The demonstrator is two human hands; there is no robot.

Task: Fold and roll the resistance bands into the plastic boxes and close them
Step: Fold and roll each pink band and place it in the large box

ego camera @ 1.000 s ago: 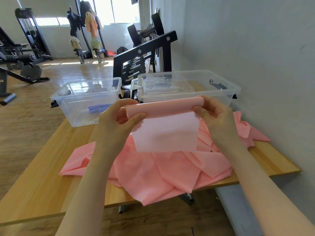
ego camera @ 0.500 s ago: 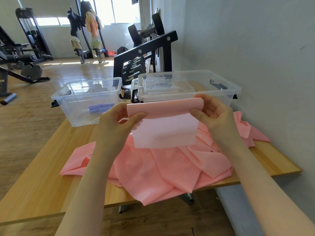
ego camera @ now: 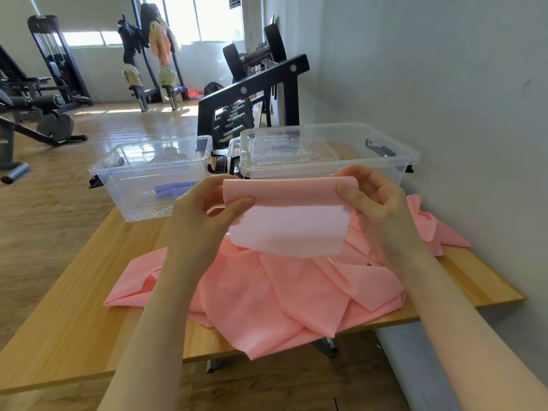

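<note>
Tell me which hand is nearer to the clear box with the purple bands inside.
Left. The left hand holds the pink band just in front of that box; the right hand grips the band's other end, before the other box.

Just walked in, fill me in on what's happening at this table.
A person is rolling a pink resistance band, left hand and right hand pinching its ends above the wooden table. More pink bands lie heaped below. Two clear boxes stand behind: the left box holds purple rolls.
</note>
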